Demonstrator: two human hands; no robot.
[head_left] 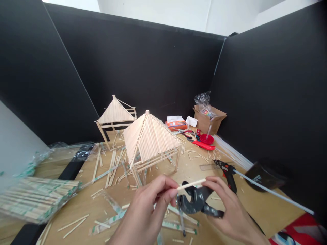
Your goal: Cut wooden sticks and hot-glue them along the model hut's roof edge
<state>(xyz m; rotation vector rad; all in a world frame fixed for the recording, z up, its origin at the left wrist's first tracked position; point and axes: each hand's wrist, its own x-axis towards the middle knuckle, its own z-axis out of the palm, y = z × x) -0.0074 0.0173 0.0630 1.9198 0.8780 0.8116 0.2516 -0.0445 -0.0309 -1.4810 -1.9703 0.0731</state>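
Observation:
My left hand [150, 211] pinches the left end of a short wooden stick [192, 184] between thumb and fingers. Holding the stick's right end are the fingertips of my right hand [230, 211]. Just below the stick is a black cutter with hooked jaws [191, 203]. Its handles run toward my right palm; whether that hand also grips them I cannot tell. A thin dark rod [182, 217] shows under the cutter. Beyond my hands stands a small stick-built pavilion model [153, 139] with a pitched roof. A second model [114, 114], its roof partly covered, stands behind it.
A glue gun [227, 173] lies right, a white rod trailing from it near a black container [265, 177]. Farther back are a red knife [203, 145], pliers [187, 132], a tissue pack [176, 124] and a cardboard box [212, 119]. Bagged sticks [38, 197] lie left; loose sticks litter the table.

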